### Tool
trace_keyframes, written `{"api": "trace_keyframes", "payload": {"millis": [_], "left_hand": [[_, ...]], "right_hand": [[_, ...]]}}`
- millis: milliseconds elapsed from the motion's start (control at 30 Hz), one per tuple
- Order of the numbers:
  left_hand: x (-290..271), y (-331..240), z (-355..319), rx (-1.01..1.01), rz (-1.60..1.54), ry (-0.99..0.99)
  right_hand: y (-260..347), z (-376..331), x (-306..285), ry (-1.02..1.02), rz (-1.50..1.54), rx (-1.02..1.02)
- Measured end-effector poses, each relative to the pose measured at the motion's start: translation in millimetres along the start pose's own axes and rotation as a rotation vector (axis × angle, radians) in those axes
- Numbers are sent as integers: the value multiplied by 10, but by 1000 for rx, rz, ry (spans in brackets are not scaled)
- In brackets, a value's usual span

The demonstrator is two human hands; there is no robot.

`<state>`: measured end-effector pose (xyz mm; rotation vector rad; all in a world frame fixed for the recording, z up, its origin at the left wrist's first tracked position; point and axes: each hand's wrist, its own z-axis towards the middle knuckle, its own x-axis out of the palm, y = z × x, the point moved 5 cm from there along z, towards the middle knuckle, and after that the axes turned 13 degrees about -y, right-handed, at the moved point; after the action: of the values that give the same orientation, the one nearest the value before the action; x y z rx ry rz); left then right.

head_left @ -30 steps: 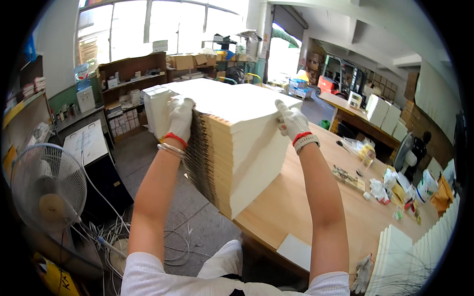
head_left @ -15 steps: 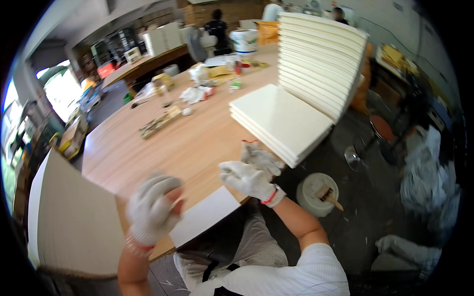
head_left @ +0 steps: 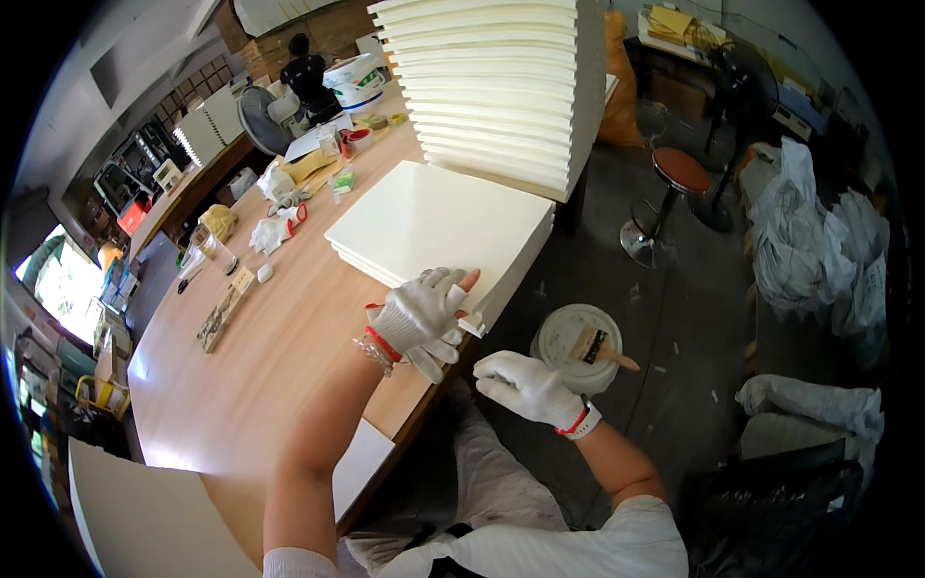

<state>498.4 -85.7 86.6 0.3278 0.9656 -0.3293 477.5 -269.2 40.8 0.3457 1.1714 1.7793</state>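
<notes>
Gloved in white knit with bare thumb and index tips, my left hand reaches over the near corner of a low stack of thick white book-like slabs. Its thumb and index finger are apart at that corner; whether they touch it I cannot tell. My right hand, also gloved, hovers off the table edge in front of the bucket, fingers loosely stretched and holding nothing. Partly hidden under my left hand, a loose white glove lies at the table edge. A white sheet lies beside my left forearm.
A tall stack of white slabs rises behind the low one. On the floor stands a bucket with a brush across it; beyond are a red-topped stool and plastic bags. Another person sits beyond the table.
My left hand has swung from over the table's near left to the slab stack's corner. My right hand has shifted right, off the table edge. The view has turned right.
</notes>
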Motion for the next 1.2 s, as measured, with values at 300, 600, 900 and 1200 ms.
{"api": "trace_keyframes", "payload": {"millis": [300,600,900,1200], "left_hand": [[60,30,18,-278,56,81],[51,77,-18,-419,-72,-46],[34,96,-105,-576,-163,-41],[99,137,-155,-642,-213,-141]], "right_hand": [[-186,66,-214,2,6,24],[-185,523,-234,126,-106,-150],[-659,1113,-677,56,-464,-86],[-1139,1031,-1059,-309,407,400]]}}
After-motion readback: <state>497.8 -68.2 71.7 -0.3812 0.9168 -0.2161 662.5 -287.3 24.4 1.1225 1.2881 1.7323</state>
